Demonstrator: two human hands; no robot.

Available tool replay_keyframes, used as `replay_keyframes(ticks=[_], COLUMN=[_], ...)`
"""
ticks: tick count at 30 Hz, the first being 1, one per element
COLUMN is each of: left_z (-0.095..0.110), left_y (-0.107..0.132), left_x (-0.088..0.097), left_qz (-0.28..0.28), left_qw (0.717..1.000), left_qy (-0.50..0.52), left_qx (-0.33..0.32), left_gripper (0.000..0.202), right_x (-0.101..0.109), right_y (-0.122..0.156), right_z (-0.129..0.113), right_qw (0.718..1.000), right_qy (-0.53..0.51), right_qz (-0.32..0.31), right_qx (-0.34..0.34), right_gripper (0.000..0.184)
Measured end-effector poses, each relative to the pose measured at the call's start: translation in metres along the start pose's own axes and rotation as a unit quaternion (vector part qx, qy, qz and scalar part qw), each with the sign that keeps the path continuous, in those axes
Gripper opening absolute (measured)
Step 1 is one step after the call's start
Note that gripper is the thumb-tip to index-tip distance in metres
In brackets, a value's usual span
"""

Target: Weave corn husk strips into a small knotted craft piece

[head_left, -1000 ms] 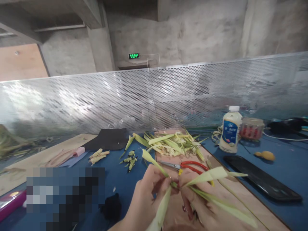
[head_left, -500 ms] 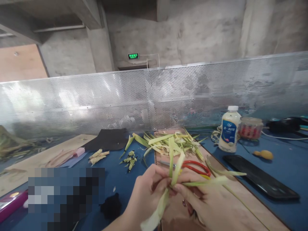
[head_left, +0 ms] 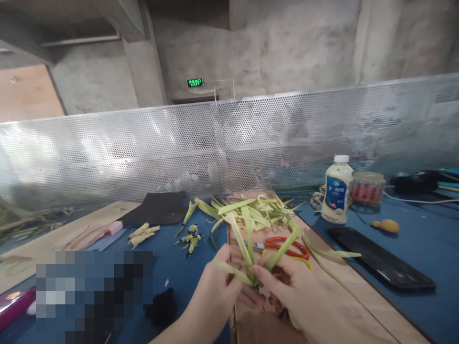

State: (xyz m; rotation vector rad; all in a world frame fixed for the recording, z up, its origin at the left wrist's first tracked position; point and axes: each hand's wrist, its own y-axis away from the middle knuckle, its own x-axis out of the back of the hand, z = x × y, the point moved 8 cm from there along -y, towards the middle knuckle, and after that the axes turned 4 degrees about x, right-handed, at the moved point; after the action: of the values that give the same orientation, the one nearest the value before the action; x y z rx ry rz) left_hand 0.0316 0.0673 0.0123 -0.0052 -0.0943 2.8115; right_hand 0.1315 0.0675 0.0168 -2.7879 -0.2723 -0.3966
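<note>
My left hand (head_left: 214,292) and my right hand (head_left: 294,286) meet over the cardboard, fingers pinched around the base of several pale green leaf strips (head_left: 239,239). The strips fan out: two point up and away, one slants up to the right, one lies across the left fingers. Where they join is partly hidden by my fingertips. Just beyond my right hand lie red-handled scissors (head_left: 304,248), with a yellow handle showing beside them. Behind my hands is a loose pile of cut leaf strips (head_left: 263,215).
Brown cardboard (head_left: 344,296) lies on the blue table. To the right are a black phone (head_left: 382,260), a white-capped bottle (head_left: 337,191), a jar (head_left: 368,187) and a small gourd (head_left: 389,225). Small leafy bundles (head_left: 191,240) and black sheet (head_left: 156,208) sit left. Perforated metal panel (head_left: 161,153) stands behind.
The strips have spread apart: the one that pointed right now slants upward, and the one that hung toward me now lies over my left fingers. Both hands keep their pinch.
</note>
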Motion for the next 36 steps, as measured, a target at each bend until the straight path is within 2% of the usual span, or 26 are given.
replay_keyframes(ticks=[6, 9, 13, 15, 18, 20, 23, 28, 31, 34, 36], left_z=[0.007, 0.011, 0.017, 0.018, 0.017, 0.017, 0.018, 0.021, 0.022, 0.023, 0.023], left_y=[0.006, 0.009, 0.009, 0.007, 0.003, 0.001, 0.000, 0.003, 0.002, 0.001, 0.001], left_x=[-0.002, -0.004, -0.001, 0.004, 0.011, 0.011, 0.011, 0.011, 0.010, 0.012, 0.012], left_qz=[-0.025, -0.029, -0.011, 0.019, 0.054, 0.053, 0.045, 0.034, 0.016, 0.032, 0.039], left_qw=[0.997, 0.997, 0.988, 0.978, 0.972, 0.972, 0.975, 0.976, 0.980, 0.982, 0.982], left_qy=[-0.051, -0.062, -0.138, -0.188, -0.204, -0.199, -0.187, -0.178, -0.144, -0.123, -0.126], left_qx=[-0.051, -0.045, -0.072, -0.090, -0.103, -0.114, -0.115, -0.117, -0.134, -0.138, -0.133], left_gripper=[0.017, 0.023, 0.027, 0.025, 0.025, 0.024, 0.024, 0.027, 0.025, 0.023, 0.022], right_x=[-0.001, 0.001, 0.005, 0.006, 0.007, 0.006, 0.009, 0.011, 0.016, 0.021, 0.020], right_y=[-0.001, -0.001, 0.001, 0.003, 0.007, 0.009, 0.012, 0.015, 0.017, 0.019, 0.019], right_z=[0.009, 0.008, -0.022, -0.036, -0.050, -0.056, -0.063, -0.061, -0.054, -0.043, -0.038], right_qw=[1.000, 1.000, 0.992, 0.988, 0.986, 0.984, 0.976, 0.962, 0.953, 0.949, 0.951], right_qy=[0.002, 0.013, 0.083, 0.085, 0.076, 0.078, 0.115, 0.180, 0.186, 0.169, 0.152], right_qz=[0.006, 0.016, 0.020, 0.016, 0.006, -0.006, 0.014, 0.009, 0.048, 0.091, 0.087], right_qx=[-0.009, -0.012, 0.093, 0.130, 0.149, 0.160, 0.183, 0.203, 0.233, 0.251, 0.256], right_gripper=[0.025, 0.025, 0.020, 0.016, 0.012, 0.017, 0.018, 0.020, 0.027, 0.033, 0.036])
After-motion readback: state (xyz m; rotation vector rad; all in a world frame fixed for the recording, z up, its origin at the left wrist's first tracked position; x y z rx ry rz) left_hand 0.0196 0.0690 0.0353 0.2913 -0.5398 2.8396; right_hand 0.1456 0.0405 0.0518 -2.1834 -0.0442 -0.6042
